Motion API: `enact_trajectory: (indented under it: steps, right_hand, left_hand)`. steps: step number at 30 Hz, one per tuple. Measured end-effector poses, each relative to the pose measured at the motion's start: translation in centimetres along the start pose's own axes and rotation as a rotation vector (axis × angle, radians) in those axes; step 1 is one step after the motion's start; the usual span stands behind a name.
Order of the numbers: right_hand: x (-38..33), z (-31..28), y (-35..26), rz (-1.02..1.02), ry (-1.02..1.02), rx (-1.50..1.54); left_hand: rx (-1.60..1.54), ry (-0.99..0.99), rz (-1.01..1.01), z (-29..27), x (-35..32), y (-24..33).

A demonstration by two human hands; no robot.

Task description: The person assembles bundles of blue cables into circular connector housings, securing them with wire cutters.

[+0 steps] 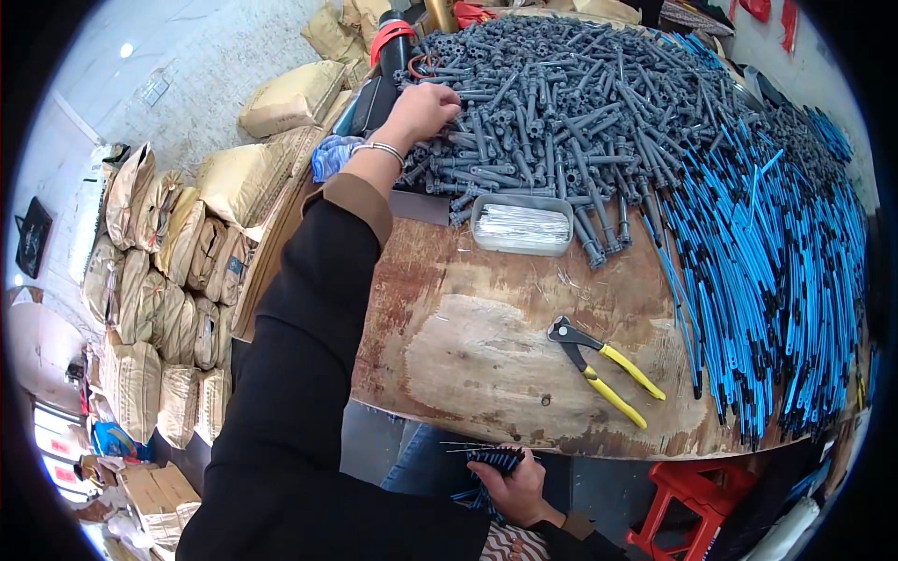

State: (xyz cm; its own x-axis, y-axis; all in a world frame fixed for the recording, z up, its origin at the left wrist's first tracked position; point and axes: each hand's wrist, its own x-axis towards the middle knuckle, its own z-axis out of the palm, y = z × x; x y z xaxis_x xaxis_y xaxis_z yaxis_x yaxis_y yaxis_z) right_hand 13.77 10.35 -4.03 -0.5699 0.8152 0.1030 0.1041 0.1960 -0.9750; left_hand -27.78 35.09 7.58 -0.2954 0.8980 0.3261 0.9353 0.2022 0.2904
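Observation:
My left hand [427,110] reaches to the far left side of a heap of grey plastic tubes [533,112]. Its fingers are curled down at the heap's edge, and what they grip, if anything, is hidden. Below the table's front edge, my right hand [520,493] is closed round a bunch of blue strips with black ends [496,458]. Thin metal wires stick out to the left from that bunch. Between my hands, on the table, lie end-cutting pliers [603,369] with yellow handles. A grey plastic box [522,245] full of thin silvery wires stands against the heap.
More blue strips with black ends [767,280] cover the table's right side. Behind my left hand stands a black bottle [393,47] with a red band. Brown sacks [168,309] are stacked at the left. A red stool [687,505] stands below the worn wooden table [468,346].

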Motion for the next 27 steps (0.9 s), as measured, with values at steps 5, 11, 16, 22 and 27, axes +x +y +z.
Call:
enact_trajectory:
  steps: [5,11,16,22,27]
  right_hand:
    - [0.1,0.0,0.2,-0.041,-0.005,0.042]
    - [0.1,0.2,0.2,-0.024,-0.008,0.019]
    - [0.0,-0.1,-0.6,0.009,0.0,-0.015]
    - [-0.7,0.4,-1.0,0.019,0.019,0.031]
    - [-1.8,1.0,-1.5,0.031,-0.011,0.063]
  left_hand:
    - [0.147,-0.158,-0.009,2.2,3.3,2.6]
    - [0.425,-0.025,-0.097,4.2,2.9,3.5]
    - [0.048,0.148,-0.089,0.2,1.2,2.9]
    - [-1.341,0.027,-0.141,-6.8,-7.8,6.7]
    - [-1.721,-0.29,-0.123,-7.4,-23.3,10.5]
